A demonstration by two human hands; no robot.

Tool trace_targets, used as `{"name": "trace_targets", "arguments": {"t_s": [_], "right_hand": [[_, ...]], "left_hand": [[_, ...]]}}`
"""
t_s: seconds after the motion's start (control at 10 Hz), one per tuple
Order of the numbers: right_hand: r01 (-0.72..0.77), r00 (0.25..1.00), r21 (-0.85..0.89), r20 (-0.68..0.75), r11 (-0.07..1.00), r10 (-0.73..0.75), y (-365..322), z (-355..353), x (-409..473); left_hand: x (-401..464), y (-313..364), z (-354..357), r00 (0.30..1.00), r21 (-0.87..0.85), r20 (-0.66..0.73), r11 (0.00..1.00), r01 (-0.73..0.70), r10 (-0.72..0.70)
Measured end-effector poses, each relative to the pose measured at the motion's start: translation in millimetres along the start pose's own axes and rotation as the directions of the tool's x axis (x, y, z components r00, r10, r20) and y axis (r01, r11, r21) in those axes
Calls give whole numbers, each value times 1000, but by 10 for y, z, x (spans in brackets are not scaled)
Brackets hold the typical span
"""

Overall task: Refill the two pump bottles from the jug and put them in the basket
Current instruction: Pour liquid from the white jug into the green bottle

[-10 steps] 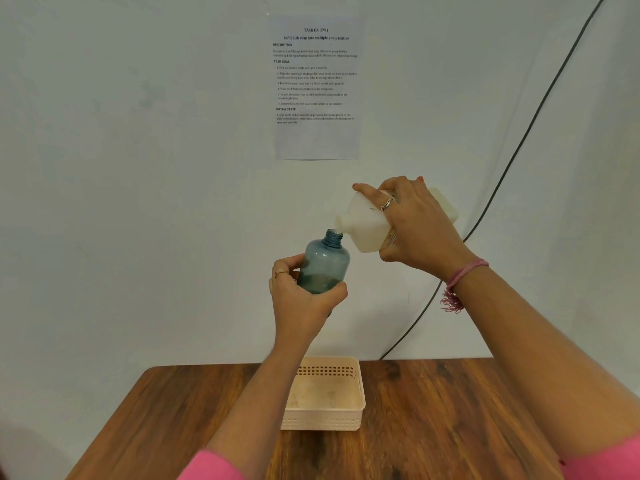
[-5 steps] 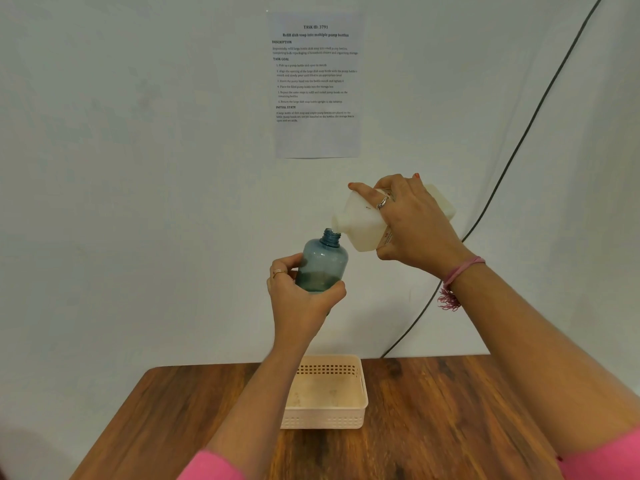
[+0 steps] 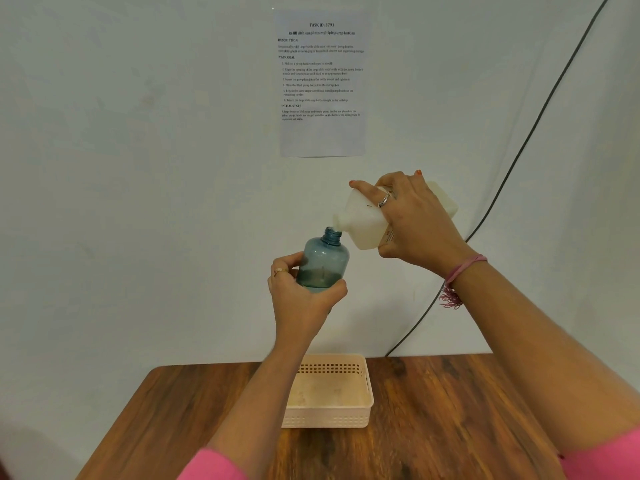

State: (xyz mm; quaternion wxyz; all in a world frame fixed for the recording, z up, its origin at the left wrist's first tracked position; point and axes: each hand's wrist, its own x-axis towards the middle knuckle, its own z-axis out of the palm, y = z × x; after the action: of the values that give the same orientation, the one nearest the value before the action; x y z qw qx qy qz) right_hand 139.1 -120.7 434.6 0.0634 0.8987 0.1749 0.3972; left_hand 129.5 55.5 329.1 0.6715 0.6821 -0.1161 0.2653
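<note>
While the left hand (image 3: 304, 299) grips the blue bottle (image 3: 323, 261) upright, its mouth sits directly beneath the spout of the tipped jug (image 3: 367, 220), clasped by the right hand (image 3: 415, 223), above the basket (image 3: 369, 386).

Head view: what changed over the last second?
Very little. The left hand keeps its grip on the blue bottle and the right hand on the tilted white jug, spout at the open bottle neck. Both sit marginally higher in frame, as does the basket, so that reads as camera shift. Nothing was grasped or released. The liquid level looks about the same.
</note>
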Motion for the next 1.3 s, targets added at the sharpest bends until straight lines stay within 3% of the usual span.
{"name": "trace_targets", "arguments": {"t_s": [1.3], "right_hand": [[-4,999,-56,35,998,5,-414,4,124]], "left_hand": [[69,-64,-398,1000,-7,-9,1000,21,-21]]}}
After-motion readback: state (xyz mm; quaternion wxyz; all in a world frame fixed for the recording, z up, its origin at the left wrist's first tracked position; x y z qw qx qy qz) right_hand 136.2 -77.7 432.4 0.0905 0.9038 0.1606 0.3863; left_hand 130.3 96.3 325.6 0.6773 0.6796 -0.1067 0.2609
